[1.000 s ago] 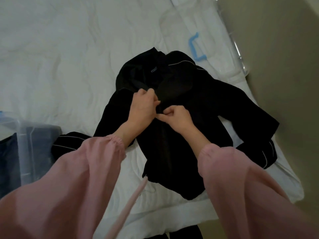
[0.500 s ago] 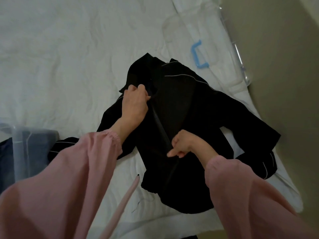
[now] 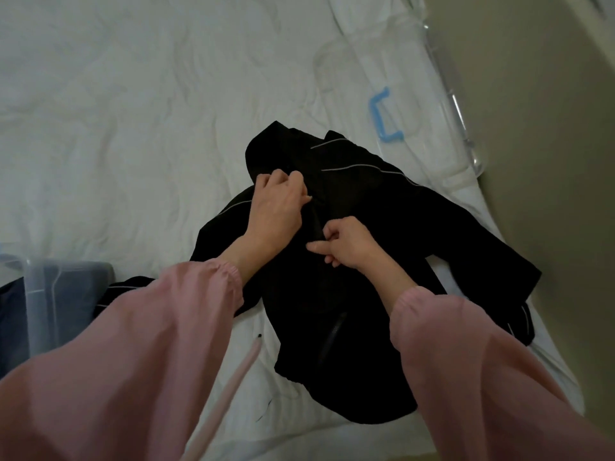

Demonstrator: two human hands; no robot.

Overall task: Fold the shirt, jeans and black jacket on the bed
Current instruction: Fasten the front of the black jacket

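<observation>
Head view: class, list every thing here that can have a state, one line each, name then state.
black jacket: unfolded, spread on the bed, sleeves out to both sides.
left hand: grips jacket fabric below the collar.
right hand: fingers curled, pinching the jacket's front near the middle.
clear lid: lying flat on the bed, off any box.
clear bin: dark cloth shows inside.

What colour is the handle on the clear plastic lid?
Light blue handle, head view.

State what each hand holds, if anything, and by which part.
The black jacket: left hand grips its front near the collar; right hand pinches the front edge lower down.
</observation>
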